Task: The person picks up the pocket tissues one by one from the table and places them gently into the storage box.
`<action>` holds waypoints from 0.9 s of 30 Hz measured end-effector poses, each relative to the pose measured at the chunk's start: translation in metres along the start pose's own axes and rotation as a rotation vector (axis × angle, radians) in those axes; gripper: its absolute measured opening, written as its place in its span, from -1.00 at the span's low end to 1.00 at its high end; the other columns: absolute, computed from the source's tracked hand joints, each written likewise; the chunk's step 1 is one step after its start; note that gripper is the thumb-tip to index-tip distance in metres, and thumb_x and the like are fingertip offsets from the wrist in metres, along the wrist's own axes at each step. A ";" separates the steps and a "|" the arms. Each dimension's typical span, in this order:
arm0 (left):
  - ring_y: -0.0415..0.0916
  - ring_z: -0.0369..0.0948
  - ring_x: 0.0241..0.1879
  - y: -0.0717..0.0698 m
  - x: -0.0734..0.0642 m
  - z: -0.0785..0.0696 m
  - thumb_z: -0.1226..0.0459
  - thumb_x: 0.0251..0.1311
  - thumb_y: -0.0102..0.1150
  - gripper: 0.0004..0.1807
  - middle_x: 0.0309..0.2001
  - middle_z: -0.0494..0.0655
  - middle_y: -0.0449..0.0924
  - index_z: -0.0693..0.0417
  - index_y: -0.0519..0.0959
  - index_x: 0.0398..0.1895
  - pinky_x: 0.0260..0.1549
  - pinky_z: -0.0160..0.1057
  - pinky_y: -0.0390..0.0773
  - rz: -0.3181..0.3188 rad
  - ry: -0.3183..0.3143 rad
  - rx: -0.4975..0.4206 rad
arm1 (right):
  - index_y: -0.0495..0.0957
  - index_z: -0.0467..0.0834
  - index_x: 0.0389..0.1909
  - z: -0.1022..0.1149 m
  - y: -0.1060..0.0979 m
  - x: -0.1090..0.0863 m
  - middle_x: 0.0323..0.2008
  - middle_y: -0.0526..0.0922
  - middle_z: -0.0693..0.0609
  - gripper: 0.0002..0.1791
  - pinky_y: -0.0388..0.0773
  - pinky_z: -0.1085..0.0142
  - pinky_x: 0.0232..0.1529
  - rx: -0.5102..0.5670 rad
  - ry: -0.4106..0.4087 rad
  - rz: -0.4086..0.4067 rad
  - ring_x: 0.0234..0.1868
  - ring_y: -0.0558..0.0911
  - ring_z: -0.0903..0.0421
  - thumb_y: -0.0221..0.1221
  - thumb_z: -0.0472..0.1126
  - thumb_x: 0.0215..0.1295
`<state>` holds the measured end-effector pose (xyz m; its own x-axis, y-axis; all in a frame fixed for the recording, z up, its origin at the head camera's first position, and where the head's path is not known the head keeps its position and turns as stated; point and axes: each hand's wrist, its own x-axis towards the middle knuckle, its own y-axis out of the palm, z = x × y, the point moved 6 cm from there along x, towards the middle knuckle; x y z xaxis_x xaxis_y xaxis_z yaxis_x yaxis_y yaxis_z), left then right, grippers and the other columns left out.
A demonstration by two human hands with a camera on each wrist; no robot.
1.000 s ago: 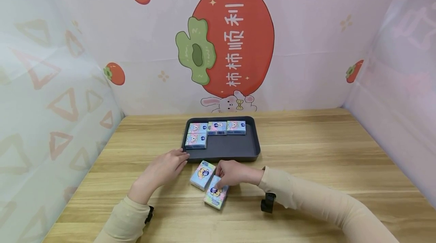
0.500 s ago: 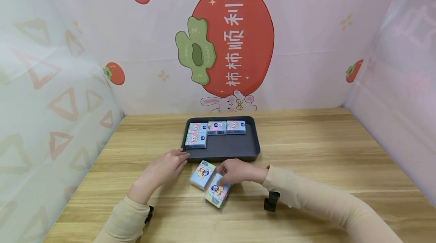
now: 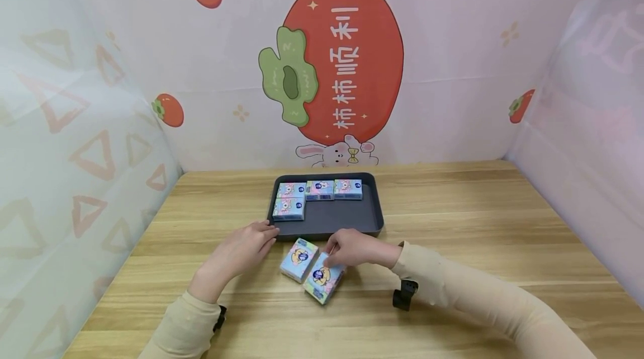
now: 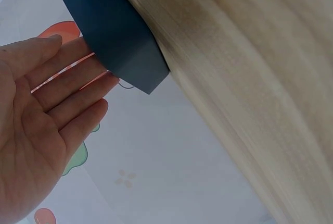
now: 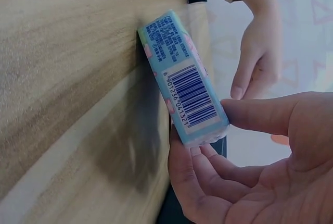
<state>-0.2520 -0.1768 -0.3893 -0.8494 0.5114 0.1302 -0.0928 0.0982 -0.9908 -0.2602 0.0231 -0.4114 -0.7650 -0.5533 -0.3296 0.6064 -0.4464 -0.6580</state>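
My right hand (image 3: 354,248) pinches a pale-blue tissue pack (image 3: 322,285) by its far right end, in front of the tray. In the right wrist view the thumb presses one face of this pack (image 5: 182,81) and the fingers the other; its barcode side shows. Just left of it on the table lies a second tissue pack (image 3: 298,261). My left hand (image 3: 244,247) rests its fingertips on the left front corner of the dark grey tray (image 3: 342,222). Its fingers lie nearly straight against the tray's wall (image 4: 122,41) in the left wrist view.
Several similar tissue packs (image 3: 289,209) sit inside the tray, a row along the back and one in front at the left. A wood-grain table (image 3: 453,219) carries everything, with a printed backdrop (image 3: 432,96) behind it.
The pack pinched by my right hand has shifted a little away from me and to the right, turning slightly. The left hand, the tray and the other packs stay where they were.
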 end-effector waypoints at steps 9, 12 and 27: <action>0.56 0.03 0.05 0.001 0.000 0.000 0.26 0.30 0.09 -0.71 0.04 0.15 0.60 0.16 0.62 0.02 0.02 0.02 0.58 0.011 -0.009 -0.013 | 0.63 -0.16 -0.25 -0.002 -0.007 0.000 -0.49 0.60 0.08 -0.75 0.45 0.42 -0.52 0.045 0.001 -0.024 -0.55 0.55 0.17 0.35 -0.12 0.10; 0.55 0.03 0.06 0.001 0.000 0.000 0.25 0.31 0.08 -0.70 0.05 0.15 0.59 0.16 0.62 0.03 0.03 0.02 0.57 0.018 -0.013 -0.015 | 0.63 -0.15 -0.29 -0.003 -0.010 0.001 -0.51 0.60 0.07 -0.76 0.49 0.41 -0.53 0.055 0.000 -0.036 -0.56 0.58 0.15 0.37 -0.11 0.07; 0.54 0.04 0.08 0.003 0.000 0.002 0.25 0.31 0.08 -0.70 0.06 0.16 0.58 0.16 0.62 0.03 0.03 0.03 0.57 0.016 -0.017 0.000 | 0.63 -0.12 -0.35 -0.004 -0.021 0.002 -0.47 0.62 0.05 -0.76 0.67 0.21 -0.38 0.076 0.029 -0.058 -0.54 0.60 0.17 0.41 -0.10 0.01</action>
<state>-0.2532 -0.1779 -0.3922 -0.8597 0.4981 0.1134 -0.0786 0.0902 -0.9928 -0.2751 0.0345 -0.4008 -0.8045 -0.5050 -0.3125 0.5747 -0.5295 -0.6240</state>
